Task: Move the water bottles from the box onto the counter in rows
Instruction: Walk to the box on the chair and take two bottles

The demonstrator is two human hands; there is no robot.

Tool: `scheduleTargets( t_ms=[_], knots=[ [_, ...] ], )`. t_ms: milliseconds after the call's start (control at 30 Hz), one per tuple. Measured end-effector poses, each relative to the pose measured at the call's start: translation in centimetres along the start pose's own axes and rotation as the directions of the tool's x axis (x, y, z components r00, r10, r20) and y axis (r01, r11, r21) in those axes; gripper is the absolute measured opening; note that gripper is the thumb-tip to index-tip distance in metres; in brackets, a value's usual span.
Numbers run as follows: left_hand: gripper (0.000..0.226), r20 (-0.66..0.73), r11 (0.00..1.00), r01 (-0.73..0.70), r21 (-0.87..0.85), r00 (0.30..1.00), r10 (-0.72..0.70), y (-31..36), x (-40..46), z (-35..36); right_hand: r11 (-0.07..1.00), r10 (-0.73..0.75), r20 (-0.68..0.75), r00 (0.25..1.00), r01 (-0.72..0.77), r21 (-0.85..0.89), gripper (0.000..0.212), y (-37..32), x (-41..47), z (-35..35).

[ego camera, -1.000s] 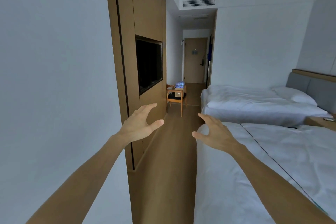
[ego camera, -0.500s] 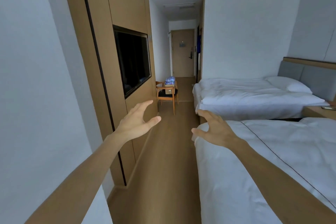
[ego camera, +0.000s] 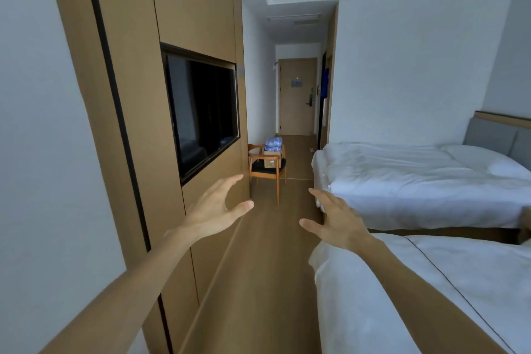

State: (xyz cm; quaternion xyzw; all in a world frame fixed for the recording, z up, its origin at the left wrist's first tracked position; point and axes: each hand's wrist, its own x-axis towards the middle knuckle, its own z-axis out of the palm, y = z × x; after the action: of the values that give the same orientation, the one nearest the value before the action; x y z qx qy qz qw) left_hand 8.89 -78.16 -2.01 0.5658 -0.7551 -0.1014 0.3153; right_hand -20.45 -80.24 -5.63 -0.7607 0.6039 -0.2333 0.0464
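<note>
Bottles (ego camera: 273, 144) (boxed, on a chair (ego camera: 267, 171)) sit far beyond both hands' spread, empty fingers (ego camera: 227, 184).

Box (ego camera: 272, 160) with water bottles (ego camera: 273, 144) on chair (ego camera: 267, 171) far ahead, television (ego camera: 202, 110) left, beds (ego camera: 416, 178) right.

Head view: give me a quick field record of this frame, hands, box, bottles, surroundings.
left hand: open, fingers spread, holds nothing
right hand: open, holds nothing
box: on the wooden chair, far down the aisle
water bottles: blue-wrapped pack on top of the box
counter: not in view
left side: TV in wood panel
right side: two beds
</note>
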Motion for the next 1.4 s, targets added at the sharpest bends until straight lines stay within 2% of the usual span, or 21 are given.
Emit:
scheduleTargets(
  t_ms=[333, 567, 767, 900, 1400],
  knots=[
    [0.073, -0.006, 0.999, -0.008, -0.054, 1.0, 0.008, -10.6, 18.9, 5.8, 0.999, 0.006, 0.03, 1.0, -0.005, -0.033, 0.083, 5.5, 20.4, 8.0],
    [0.075, 0.04, 0.996, -0.009, -0.088, 0.999, 0.013, -17.1, 33.9, 8.1, 0.999, 0.033, 0.029, 0.999, -0.032, -0.026, 0.082, 8.4, 35.1, 12.1],
    [0.074, 0.046, 0.994, -0.079, -0.076, 0.996, 0.083, -20.7, 45.5, 11.2, 0.997, 0.045, -0.016, 0.999, -0.046, -0.059, 0.086, 12.0, 45.8, 14.3],
    [0.077, 0.03, 0.996, -0.091, -0.008, 0.995, 0.091, -23.0, 53.1, 14.7, 0.997, 0.035, -0.038, 0.999, -0.037, -0.061, 0.084, 15.6, 52.9, 16.2],
    [0.075, -0.039, 0.999, -0.039, -0.026, 0.999, 0.038, -27.8, 85.1, 24.9, 0.999, -0.021, -0.011, 1.0, 0.021, -0.042, 0.081, 29.6, 83.2, 19.5]
  ],
)
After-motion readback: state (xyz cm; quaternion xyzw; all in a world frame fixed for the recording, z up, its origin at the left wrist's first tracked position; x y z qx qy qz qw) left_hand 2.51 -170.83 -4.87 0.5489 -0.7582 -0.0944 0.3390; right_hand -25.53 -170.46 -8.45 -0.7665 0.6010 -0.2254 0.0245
